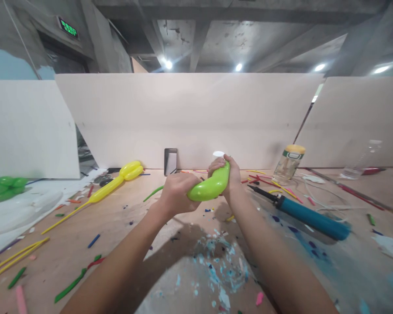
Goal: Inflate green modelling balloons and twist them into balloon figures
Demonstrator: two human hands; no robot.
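A light green modelling balloon (209, 185), partly inflated and bent, is held between my two hands above the table. My left hand (180, 192) is closed round its left end, and a thin, uninflated green tail sticks out to the left of the fist. Fingers of my right hand (231, 174) wrap the upper right end, with the balloon bulging between the hands. Part of the balloon inside each grip is hidden. Just behind the right hand shows a white round lid (218, 154); what lies under it is hidden.
A teal balloon pump (311, 216) lies at the right, near a yellow-capped bottle (288, 163) and a clear bottle (362, 161). A yellow twisted balloon (108, 187) is at the left. A phone (170, 162) leans on the white panel (190, 117). Balloon scraps litter the table (134, 253).
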